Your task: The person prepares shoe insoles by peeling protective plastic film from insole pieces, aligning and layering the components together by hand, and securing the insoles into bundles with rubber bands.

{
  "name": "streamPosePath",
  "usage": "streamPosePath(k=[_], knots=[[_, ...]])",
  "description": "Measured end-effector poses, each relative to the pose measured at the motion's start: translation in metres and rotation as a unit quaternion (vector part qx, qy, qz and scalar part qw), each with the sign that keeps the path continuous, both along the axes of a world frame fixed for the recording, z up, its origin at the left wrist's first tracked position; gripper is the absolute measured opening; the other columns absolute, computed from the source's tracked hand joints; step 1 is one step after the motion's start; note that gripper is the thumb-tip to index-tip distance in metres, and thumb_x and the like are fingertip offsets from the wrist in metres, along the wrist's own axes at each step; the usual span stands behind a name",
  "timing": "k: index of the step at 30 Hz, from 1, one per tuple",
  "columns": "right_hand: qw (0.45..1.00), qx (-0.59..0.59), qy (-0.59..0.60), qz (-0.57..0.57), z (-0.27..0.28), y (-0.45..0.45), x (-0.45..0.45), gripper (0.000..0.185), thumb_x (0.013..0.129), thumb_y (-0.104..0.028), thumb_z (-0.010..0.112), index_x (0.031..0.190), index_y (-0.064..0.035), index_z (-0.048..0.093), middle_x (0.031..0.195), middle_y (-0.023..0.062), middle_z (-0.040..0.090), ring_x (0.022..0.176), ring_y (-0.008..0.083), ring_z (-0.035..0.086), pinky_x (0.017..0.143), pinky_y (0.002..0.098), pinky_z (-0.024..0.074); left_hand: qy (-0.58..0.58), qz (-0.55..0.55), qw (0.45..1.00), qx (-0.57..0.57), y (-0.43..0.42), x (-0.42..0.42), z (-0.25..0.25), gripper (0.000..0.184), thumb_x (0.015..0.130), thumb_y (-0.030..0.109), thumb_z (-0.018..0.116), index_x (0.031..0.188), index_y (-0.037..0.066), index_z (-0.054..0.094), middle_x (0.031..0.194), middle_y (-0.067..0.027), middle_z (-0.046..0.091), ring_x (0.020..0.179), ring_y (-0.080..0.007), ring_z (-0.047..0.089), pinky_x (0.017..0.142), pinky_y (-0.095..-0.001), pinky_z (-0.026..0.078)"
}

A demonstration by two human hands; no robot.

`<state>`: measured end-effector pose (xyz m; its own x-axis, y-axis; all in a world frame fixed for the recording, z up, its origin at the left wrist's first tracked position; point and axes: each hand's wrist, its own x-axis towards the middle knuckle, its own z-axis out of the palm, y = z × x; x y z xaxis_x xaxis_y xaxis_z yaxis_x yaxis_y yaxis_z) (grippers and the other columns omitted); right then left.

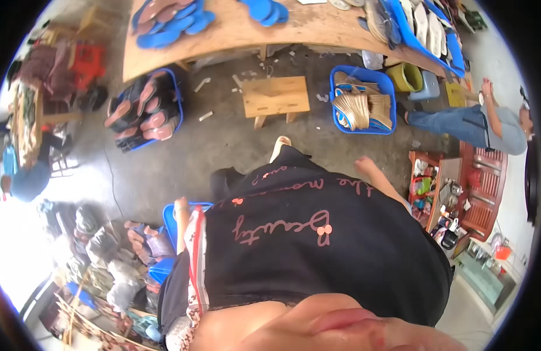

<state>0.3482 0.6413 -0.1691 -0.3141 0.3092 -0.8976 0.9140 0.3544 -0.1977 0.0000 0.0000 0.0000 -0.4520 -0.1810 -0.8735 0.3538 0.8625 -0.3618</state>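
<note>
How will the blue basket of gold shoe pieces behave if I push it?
The blue basket will probably feel heavy, looking well filled. Its broad shape makes tipping seem unlikely. The gold pieces, stacked in uneven rows, might shift.

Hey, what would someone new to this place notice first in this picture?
Probably the black top lettered "Beauty", filling the lower middle. Next, the small wooden stool on the floor ahead, with a blue basket of gold-coloured pieces to its right. Bright blue sole-shaped pieces lie on the wooden table at the top.
</note>
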Motion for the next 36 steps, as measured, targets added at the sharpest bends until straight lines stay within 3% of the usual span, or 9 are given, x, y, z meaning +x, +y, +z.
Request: streamPosePath(k=[1, 2, 4, 7, 8, 11, 20, 25, 36], knots=[[0.997, 0.07, -0.025, -0.021, 0.053, 0.126, -0.003, 0.034, 0.081, -0.03, 0.064, 0.1, -0.0011, 0.067, 0.086, 0.014, 0.069, 0.073, 0.0252, 0.068, 0.064, 0.0384, 0.055, 0.004, -0.006, 0.996, 0.088, 0.115, -0.018, -0.077, 0.036, 0.083, 0.044, 0.066, 0.1, 0.013, 0.07, 0.121, -0.0132, 0.064, 0.114, -0.0262, 0.061, 0.087, -0.0411, 0.053], [0.996, 0.065, -0.054, -0.038, 0.069, 0.152, -0.004, 0.034, 0.081, -0.03, 0.064, 0.098, -0.0007, 0.067, 0.084, 0.0136, 0.069, 0.07, 0.0247, 0.067, 0.06, 0.0383, 0.0548, -0.023, -0.286, 0.932, 0.22, 0.182, -0.034, -0.088, 0.034, 0.082, 0.036, 0.065, 0.101, 0.008, 0.069, 0.094, -0.019, 0.07, 0.097, -0.0252, 0.068, 0.085, -0.0375, 0.053], [0.993, 0.063, -0.051, -0.085, 0.088, 0.177, -0.034, 0.034, 0.081, -0.029, 0.064, 0.098, 0.0006, 0.066, 0.081, 0.0132, 0.068, 0.068, 0.0239, 0.066, 0.056, 0.0386, 0.0534, 0.133, 0.155, 0.849, 0.487, 0.281, -0.065, -0.119, 0.039, 0.078, 0.032, 0.069, 0.104, 0.004, 0.067, 0.098, -0.0159, 0.063, 0.099, -0.0365, 0.06, 0.089, -0.0432, 0.049], [0.989, 0.037, 0.011, -0.146, 0.068, 0.189, -0.073, 0.033, 0.084, -0.029, 0.064, 0.105, -0.0026, 0.063, 0.082, 0.0073, 0.066, 0.066, 0.0187, 0.064, 0.055, 0.0341, 0.0497, 0.139, -0.045, 0.783, 0.605, 0.389, -0.125, -0.071, 0.042, 0.078, 0.023, 0.071, 0.114, 0.006, 0.061, 0.115, -0.0198, 0.057, 0.106, -0.0353, 0.057, 0.092, -0.0435, 0.047], [0.985, 0.031, 0.044, -0.166, 0.058, 0.195, -0.088, 0.033, 0.085, -0.029, 0.063, 0.108, -0.0045, 0.061, 0.083, 0.0045, 0.066, 0.066, 0.0163, 0.063, 0.055, 0.0318, 0.0482, 0.079, 0.113, 0.773, 0.62, 0.42, -0.142, -0.05, 0.037, 0.081, 0.019, 0.068, 0.114, 0.005, 0.061, 0.11, -0.018, 0.058, 0.101, -0.0328, 0.058, 0.089, -0.0422, 0.048], [0.89, -0.006, 0.238, -0.389, 0.055, 0.182, -0.159, 0.039, 0.084, -0.031, 0.066, 0.114, -0.0065, 0.06, 0.088, 0.0025, 0.065, 0.07, 0.0138, 0.062, 0.058, 0.0282, 0.0469, 0.049, 0.086, 0.774, 0.625, 0.471, -0.208, -0.044, 0.033, 0.083, 0.018, 0.066, 0.111, 0.002, 0.061, 0.104, -0.0168, 0.059, 0.093, -0.0307, 0.061, 0.084, -0.039, 0.05], [0.933, 0.013, 0.027, -0.358, 0.131, 0.095, -0.314, 0.07, 0.082, -0.031, 0.071, 0.139, -0.0036, 0.042, 0.1, 0.0068, 0.065, 0.084, 0.0148, 0.063, 0.066, 0.0295, 0.0491, 0.002, -0.068, 0.72, 0.691, 0.535, -0.386, -0.053, 0.021, 0.086, 0.014, 0.06, 0.104, 0.004, 0.064, 0.104, -0.0179, 0.062, 0.093, -0.0345, 0.061, 0.083, -0.0431, 0.05], [0.926, 0.116, 0.124, -0.336, 0.198, 0.11, -0.361, 0.069, 0.079, -0.029, 0.07, 0.135, 0.0025, 0.045, 0.123, 0.0243, 0.058, 0.11, 0.0322, 0.06, 0.092, 0.038, 0.0483, -0.087, -0.099, 0.731, 0.669, 0.54, -0.421, -0.055, 0.024, 0.084, 0.014, 0.06, 0.106, 0.004, 0.064, 0.103, -0.0174, 0.061, 0.094, -0.0348, 0.061, 0.084, -0.0425, 0.05], [0.949, 0.215, -0.02, -0.231, 0.179, 0.175, -0.293, 0.072, 0.075, -0.033, 0.072, 0.133, 0.0023, 0.045, 0.123, 0.0272, 0.058, 0.115, 0.0352, 0.057, 0.096, 0.0411, 0.046, -0.123, -0.17, 0.764, 0.611, 0.564, -0.417, -0.083, 0.015, 0.078, 0.014, 0.063, 0.088, 0.004, 0.063, 0.09, -0.0163, 0.063, 0.084, -0.0326, 0.063, 0.076, -0.0393, 0.05]])
